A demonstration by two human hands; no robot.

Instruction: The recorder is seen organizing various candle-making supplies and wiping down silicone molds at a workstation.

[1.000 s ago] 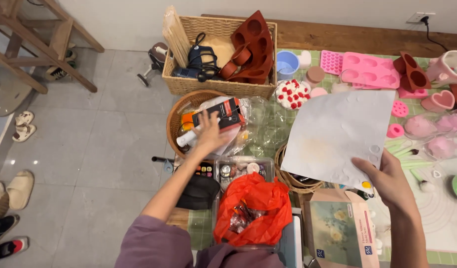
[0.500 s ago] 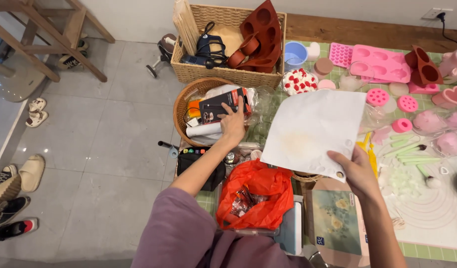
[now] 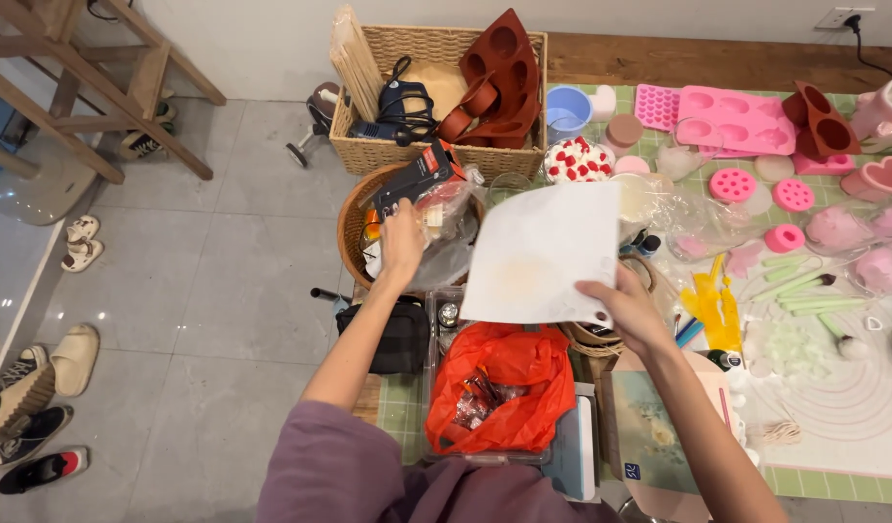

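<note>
The left hand [image 3: 401, 244] reaches into the round woven basket [image 3: 354, 228] at the left edge of the bench [image 3: 833, 484], its fingers closed on a clear plastic bag [image 3: 451, 218] that holds a black and orange box [image 3: 419, 177] and other packets; compared with half a second ago the box is tipped up higher and the hand has drawn the bag a little toward the person. The right hand [image 3: 628, 308] pinches the lower right corner of a white sheet [image 3: 545, 254], thumb on top, holding it up above the middle of the bench; the sheet sits lower and more to the left than before, now covering part of the small woven bowl [image 3: 591, 334] beneath it. Just in front of the person, near the bench's near edge, an orange plastic bag [image 3: 499, 383] lies in a clear tray. A rectangular wicker basket [image 3: 436, 145] with brown moulds [image 3: 499, 77] stands at the far left corner, and pink moulds [image 3: 732, 116] lie along the far edge.
</note>
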